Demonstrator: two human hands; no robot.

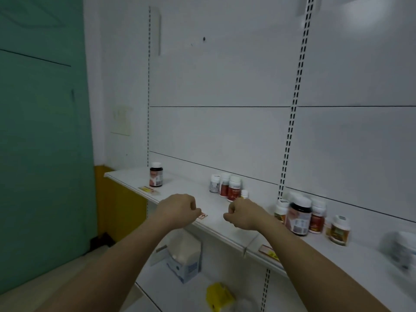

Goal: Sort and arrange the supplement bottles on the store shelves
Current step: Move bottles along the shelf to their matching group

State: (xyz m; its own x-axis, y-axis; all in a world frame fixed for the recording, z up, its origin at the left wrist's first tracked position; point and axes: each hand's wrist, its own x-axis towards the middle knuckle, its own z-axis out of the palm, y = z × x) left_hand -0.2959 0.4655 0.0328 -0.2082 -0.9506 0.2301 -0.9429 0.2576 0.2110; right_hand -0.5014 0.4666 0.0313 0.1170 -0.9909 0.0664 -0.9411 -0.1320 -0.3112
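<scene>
Supplement bottles on shelf, labels blurred unreadable, left hand, right hand, grips curled, empty.

Lone bottle left on shelf, bottle cluster right of it
</scene>
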